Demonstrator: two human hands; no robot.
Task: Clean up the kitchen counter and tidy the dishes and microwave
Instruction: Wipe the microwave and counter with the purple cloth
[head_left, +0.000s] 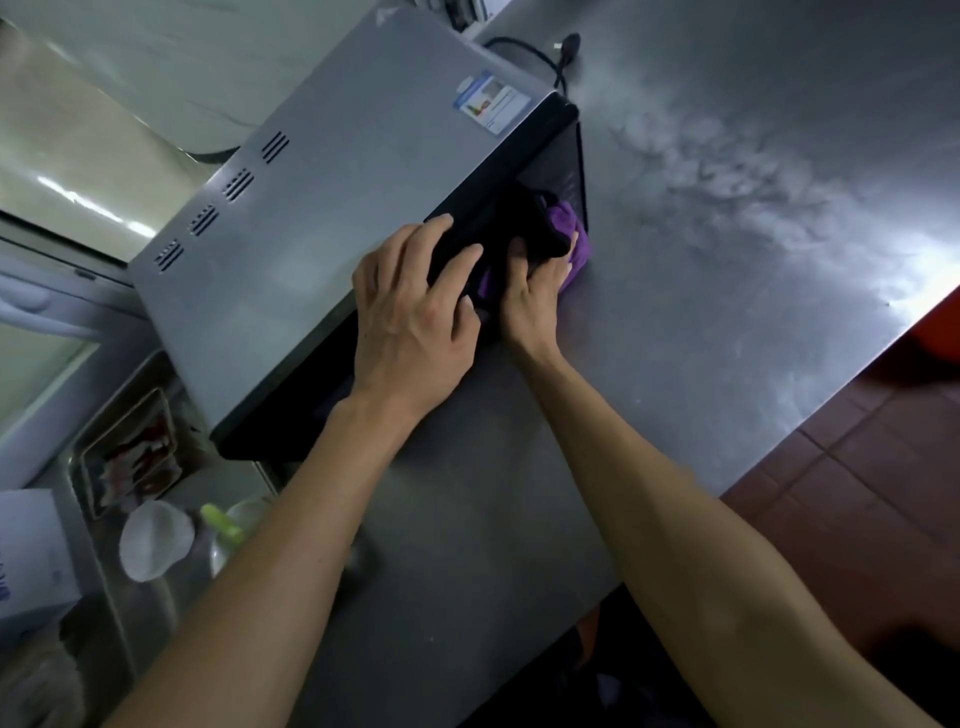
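A silver microwave with a black front stands on the steel counter. My left hand rests on its top front edge, fingers spread and lying over the black rim. Just to the right, my right hand grips a purple cloth and holds it against the microwave's black front near the control panel. Part of the cloth is hidden behind a dark fold and my fingers.
A black power cord and plug lie behind the microwave. At lower left sit a metal tray with food scraps, a white cup and a bottle with a green top. The counter edge runs diagonally at right above red floor tiles.
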